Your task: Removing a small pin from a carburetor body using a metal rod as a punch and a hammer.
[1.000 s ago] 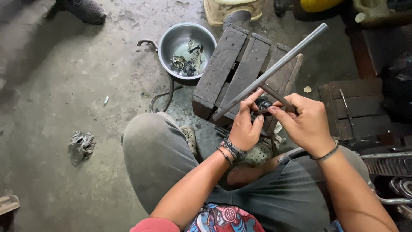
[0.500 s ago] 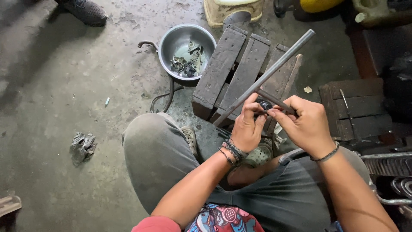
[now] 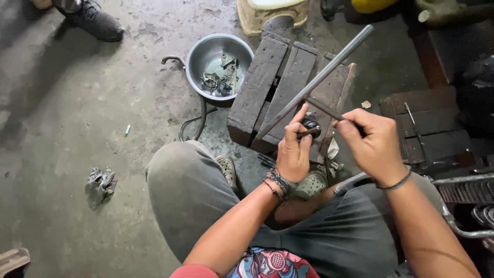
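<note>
A round metal bowl (image 3: 198,56) sits on the floor (image 3: 77,113). It is shiny and grey inside. In it lies a small heap of little metal parts (image 3: 220,77), with a bit of liquid around them.

Next to the bowl is a wooden stool (image 3: 272,77) made of dark, rough slats. A thin dark hose (image 3: 198,116) curls on the floor by the bowl. A crumpled grey rag (image 3: 100,184) lies far off to the left. The floor is grey, stained and dusty.

The person sits low with knees bent. The left hand (image 3: 293,149) is closed around a small dark round part (image 3: 311,125), pinched between thumb and fingers. The part is held up in the air, just in front of the stool. The right hand (image 3: 375,146) is curled shut around the short arm of a T-shaped metal tool (image 3: 319,77). The tool is a smooth grey rod. Its long bar slants up to the right, over the stool. The tool's tip meets the dark part.

One second ago the right hand was close to the left, fingers almost touching it. Now the right hand has pulled a little to the right, so the two hands are apart. The long bar has tipped a bit steeper, and the view has shifted slightly too.
</note>
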